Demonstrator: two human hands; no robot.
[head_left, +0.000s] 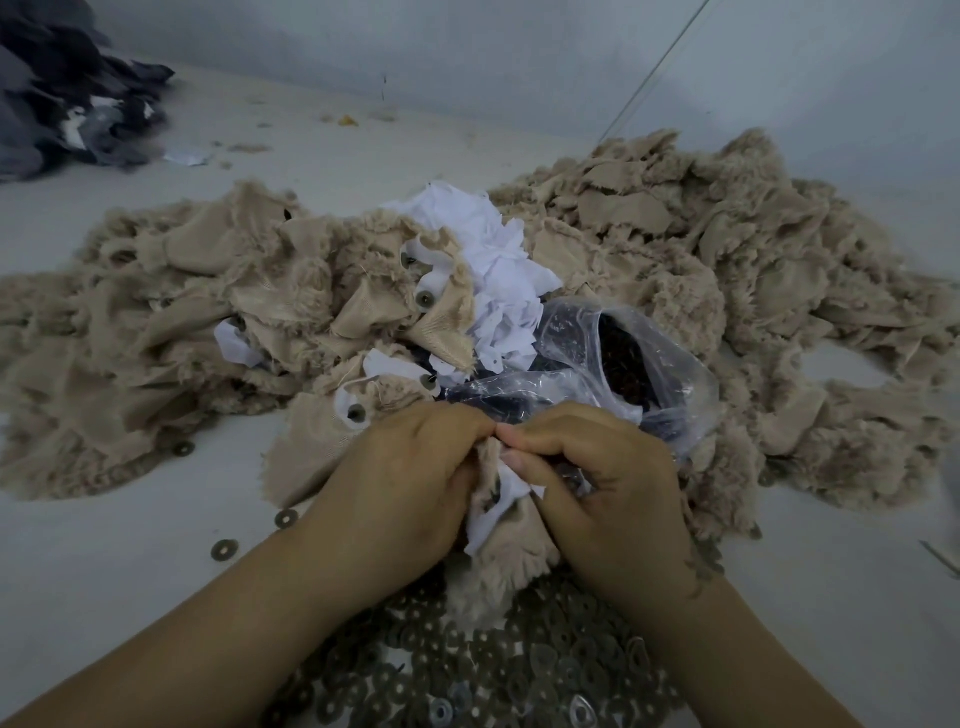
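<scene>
Washers (467, 670); L hand (410, 478), R hand (608, 483) pinch fur (511, 551) (table (130, 545) bare left).

Desk (130, 571): pale grey top, far edge against a wall.
Centre, left to right edge: broad heap of tan fur-fabric cuttings (156, 322), lying straight on the top.
Far left corner: pile of dark grey cloth (67, 104); a white paper scrap (187, 157) just beside it.
Far edge: bits of fluff and a yellow scrap (347, 121).
Near edge, centre: heap of metal washers (519, 665). Loose washers (224, 549) lie to its left.
</scene>
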